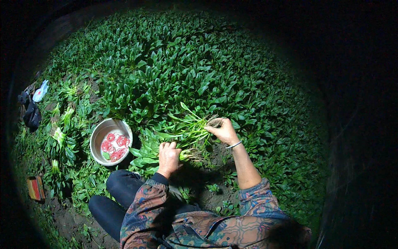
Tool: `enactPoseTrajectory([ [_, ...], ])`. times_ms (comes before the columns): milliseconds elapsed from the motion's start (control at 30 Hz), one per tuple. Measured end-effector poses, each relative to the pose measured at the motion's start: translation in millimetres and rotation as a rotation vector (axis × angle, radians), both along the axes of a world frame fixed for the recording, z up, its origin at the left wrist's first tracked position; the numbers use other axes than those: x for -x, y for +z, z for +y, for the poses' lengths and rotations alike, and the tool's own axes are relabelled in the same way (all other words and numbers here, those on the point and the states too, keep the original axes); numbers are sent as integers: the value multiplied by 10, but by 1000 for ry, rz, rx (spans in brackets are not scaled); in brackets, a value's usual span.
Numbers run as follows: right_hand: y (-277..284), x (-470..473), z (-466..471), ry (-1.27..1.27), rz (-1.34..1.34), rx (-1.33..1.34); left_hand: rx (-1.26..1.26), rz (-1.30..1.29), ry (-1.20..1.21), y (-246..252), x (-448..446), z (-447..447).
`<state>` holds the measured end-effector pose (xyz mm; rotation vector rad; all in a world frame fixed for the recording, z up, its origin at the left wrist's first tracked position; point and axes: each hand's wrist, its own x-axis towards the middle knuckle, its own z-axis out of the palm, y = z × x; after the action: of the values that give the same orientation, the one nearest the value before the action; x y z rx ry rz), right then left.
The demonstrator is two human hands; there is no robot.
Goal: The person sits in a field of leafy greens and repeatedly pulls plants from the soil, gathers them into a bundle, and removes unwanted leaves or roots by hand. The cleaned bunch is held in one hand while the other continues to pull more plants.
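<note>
My left hand (169, 158) is closed around a bunch of leafy greens (146, 152) that look like spinach. Its leaves point left, and its pale roots (193, 154) stick out to the right of my fist. Just above and to the right, my right hand (222, 129) pinches a few loose spinach plants (196, 126) near their root end, thumb against finger. Their stems fan out to the left, over the growing leaves. A round pale basin (94, 149) stands left of my left hand, with coils of red bands (108, 146) inside.
Dense growing greens (192, 65) spread ahead and to the right. Bundles of pulled greens (59, 135) lie at the left. Beyond them are a white plastic bag (40, 91) and dark cloth (32, 115). A red and yellow object (36, 188) lies at lower left. Bare soil (219, 194) shows before me.
</note>
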<state>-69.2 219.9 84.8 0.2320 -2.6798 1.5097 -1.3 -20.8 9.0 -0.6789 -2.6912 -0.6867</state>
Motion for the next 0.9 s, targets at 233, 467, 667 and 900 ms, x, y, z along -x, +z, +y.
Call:
enactPoseTrajectory([
  [233,-117,32,43,-75,-117,154,7,143,-25,-28,27,-9],
  [467,1,-9,5,-131,147,-71,-28,176,-35,-65,28,14],
  [667,80,93,138,-94,-265,22,12,179,-86,-49,14,26],
  [900,-128,80,165,-62,-196,21,40,112,-63,-70,-1,31],
])
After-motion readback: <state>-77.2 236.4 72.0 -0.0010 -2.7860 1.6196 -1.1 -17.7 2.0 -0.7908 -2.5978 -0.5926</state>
